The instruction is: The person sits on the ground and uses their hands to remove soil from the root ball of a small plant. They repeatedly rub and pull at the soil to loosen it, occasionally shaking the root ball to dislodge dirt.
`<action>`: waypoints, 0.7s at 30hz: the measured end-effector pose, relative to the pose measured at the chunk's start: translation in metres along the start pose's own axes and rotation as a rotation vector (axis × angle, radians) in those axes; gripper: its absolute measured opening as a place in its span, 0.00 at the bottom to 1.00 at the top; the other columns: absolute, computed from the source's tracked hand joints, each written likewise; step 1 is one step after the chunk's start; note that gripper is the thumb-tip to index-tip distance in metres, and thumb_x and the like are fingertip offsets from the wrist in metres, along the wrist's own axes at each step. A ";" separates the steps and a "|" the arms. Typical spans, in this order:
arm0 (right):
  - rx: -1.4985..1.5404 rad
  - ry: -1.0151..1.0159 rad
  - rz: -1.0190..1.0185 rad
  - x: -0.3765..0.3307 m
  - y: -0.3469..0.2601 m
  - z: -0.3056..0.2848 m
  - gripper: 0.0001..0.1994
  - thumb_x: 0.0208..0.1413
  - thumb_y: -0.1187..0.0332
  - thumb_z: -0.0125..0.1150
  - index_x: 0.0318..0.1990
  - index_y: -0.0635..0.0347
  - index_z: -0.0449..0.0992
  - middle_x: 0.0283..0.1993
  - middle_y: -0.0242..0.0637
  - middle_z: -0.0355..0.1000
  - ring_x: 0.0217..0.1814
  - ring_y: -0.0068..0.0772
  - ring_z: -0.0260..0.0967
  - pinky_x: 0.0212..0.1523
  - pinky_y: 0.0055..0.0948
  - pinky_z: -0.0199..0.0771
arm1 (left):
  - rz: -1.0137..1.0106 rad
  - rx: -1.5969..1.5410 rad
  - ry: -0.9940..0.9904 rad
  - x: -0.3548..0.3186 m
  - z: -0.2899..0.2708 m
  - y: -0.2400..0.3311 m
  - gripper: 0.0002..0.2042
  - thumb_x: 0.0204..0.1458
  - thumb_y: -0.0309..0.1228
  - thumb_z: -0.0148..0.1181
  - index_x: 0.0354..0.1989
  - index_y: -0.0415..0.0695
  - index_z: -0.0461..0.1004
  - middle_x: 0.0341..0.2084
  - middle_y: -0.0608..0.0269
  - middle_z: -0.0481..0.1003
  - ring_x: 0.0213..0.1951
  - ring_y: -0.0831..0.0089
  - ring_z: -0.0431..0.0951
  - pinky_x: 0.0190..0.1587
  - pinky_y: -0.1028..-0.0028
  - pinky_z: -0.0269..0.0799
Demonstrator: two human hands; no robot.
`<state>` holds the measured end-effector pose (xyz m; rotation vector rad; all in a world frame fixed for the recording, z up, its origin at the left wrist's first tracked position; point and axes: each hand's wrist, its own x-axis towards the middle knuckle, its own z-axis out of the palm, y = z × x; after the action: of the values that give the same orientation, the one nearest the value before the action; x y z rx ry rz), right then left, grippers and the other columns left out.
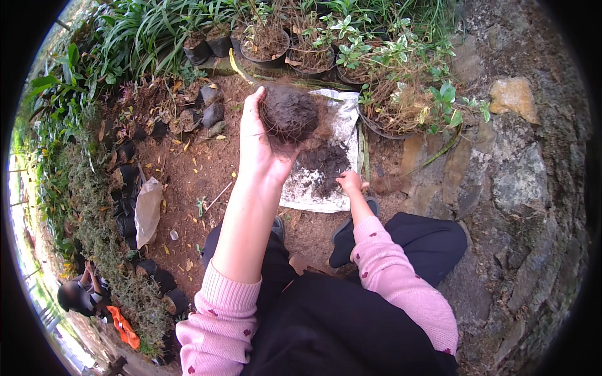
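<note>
My left hand (260, 141) is raised in the middle of the view, its fingers and palm wrapped round a dark root ball (290, 113). Fine brown roots trail from the clump, and a yellow-green leaf (238, 66) sticks out beyond my fingertips. Lower and to the right, my right hand (351, 182) is closed over the edge of a white sheet (342, 119) on the ground. What its fingers hold, if anything, I cannot make out. Beside that hand, loose dark soil (326, 164) lies heaped on the sheet.
Black pots with plants (266, 50) line the far side. A large potted plant (401, 109) stands at the right, by a rough stone slope (520, 188). Small black plant bags (128, 182) and a pale plastic bag (148, 210) lie left. Another person (81, 294) is at lower left.
</note>
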<state>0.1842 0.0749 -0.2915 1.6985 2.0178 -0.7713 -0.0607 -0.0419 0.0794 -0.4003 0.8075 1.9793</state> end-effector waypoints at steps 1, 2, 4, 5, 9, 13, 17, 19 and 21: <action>0.211 0.055 0.075 0.023 0.033 0.006 0.20 0.40 0.55 0.71 0.43 0.46 0.79 0.41 0.33 0.77 0.47 0.35 0.73 0.57 0.60 0.44 | -0.045 -0.003 -0.047 0.006 0.010 -0.008 0.22 0.53 0.46 0.52 0.51 0.46 0.65 0.46 0.55 0.70 0.48 0.59 0.71 0.54 0.55 0.65; 0.411 0.072 0.103 0.022 0.029 0.005 0.20 0.40 0.55 0.71 0.44 0.47 0.79 0.42 0.33 0.77 0.48 0.35 0.73 0.57 0.61 0.44 | -0.044 -0.006 -0.054 0.007 0.009 -0.009 0.22 0.53 0.46 0.52 0.51 0.46 0.65 0.46 0.55 0.70 0.48 0.59 0.70 0.54 0.55 0.65; 0.329 0.108 0.164 0.005 0.013 0.001 0.19 0.40 0.56 0.71 0.41 0.49 0.80 0.40 0.34 0.78 0.49 0.36 0.72 0.56 0.53 0.49 | -0.023 -0.002 -0.037 0.007 0.005 -0.007 0.23 0.52 0.47 0.52 0.51 0.46 0.65 0.46 0.55 0.70 0.48 0.59 0.70 0.53 0.55 0.65; 0.225 0.115 0.149 -0.009 -0.001 -0.008 0.18 0.40 0.56 0.71 0.41 0.49 0.80 0.39 0.34 0.78 0.50 0.37 0.72 0.55 0.50 0.51 | -0.008 -0.002 -0.026 0.006 0.003 -0.004 0.23 0.52 0.47 0.52 0.51 0.46 0.65 0.46 0.55 0.70 0.48 0.59 0.70 0.53 0.55 0.65; -0.016 0.285 -0.008 -0.050 -0.028 -0.037 0.12 0.39 0.62 0.72 0.34 0.47 0.81 0.31 0.32 0.78 0.48 0.33 0.68 0.54 0.39 0.50 | -0.006 -0.013 -0.036 0.008 0.002 -0.003 0.22 0.52 0.47 0.52 0.49 0.46 0.66 0.44 0.57 0.71 0.46 0.60 0.72 0.52 0.55 0.67; -0.076 0.532 -0.092 -0.073 -0.032 -0.057 0.10 0.36 0.66 0.73 0.31 0.44 0.82 0.28 0.31 0.76 0.45 0.30 0.65 0.53 0.39 0.47 | -0.026 -0.019 -0.041 0.008 0.005 -0.003 0.19 0.53 0.47 0.51 0.45 0.46 0.68 0.40 0.60 0.74 0.43 0.63 0.75 0.48 0.56 0.71; -0.033 0.624 -0.180 -0.084 -0.028 -0.084 0.11 0.36 0.65 0.72 0.32 0.44 0.82 0.29 0.30 0.77 0.44 0.29 0.66 0.52 0.40 0.47 | 0.002 -0.010 -0.072 0.009 0.004 -0.004 0.24 0.52 0.48 0.51 0.52 0.45 0.65 0.46 0.54 0.70 0.49 0.59 0.70 0.54 0.53 0.64; -0.035 0.612 -0.261 -0.095 -0.031 -0.102 0.11 0.36 0.65 0.72 0.32 0.46 0.82 0.31 0.30 0.77 0.43 0.30 0.66 0.51 0.40 0.47 | -0.003 -0.016 -0.074 0.007 0.005 -0.004 0.24 0.52 0.48 0.50 0.52 0.45 0.65 0.47 0.54 0.70 0.49 0.59 0.71 0.54 0.52 0.64; -0.003 0.606 -0.270 -0.110 -0.039 -0.125 0.11 0.36 0.65 0.72 0.32 0.46 0.83 0.30 0.30 0.77 0.43 0.30 0.66 0.52 0.41 0.47 | -0.006 -0.019 -0.075 0.008 0.004 -0.003 0.24 0.52 0.47 0.50 0.52 0.45 0.65 0.48 0.54 0.70 0.49 0.58 0.70 0.54 0.51 0.64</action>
<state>0.1728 0.0656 -0.1216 1.8331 2.6874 -0.3431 -0.0622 -0.0333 0.0770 -0.3372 0.7405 1.9858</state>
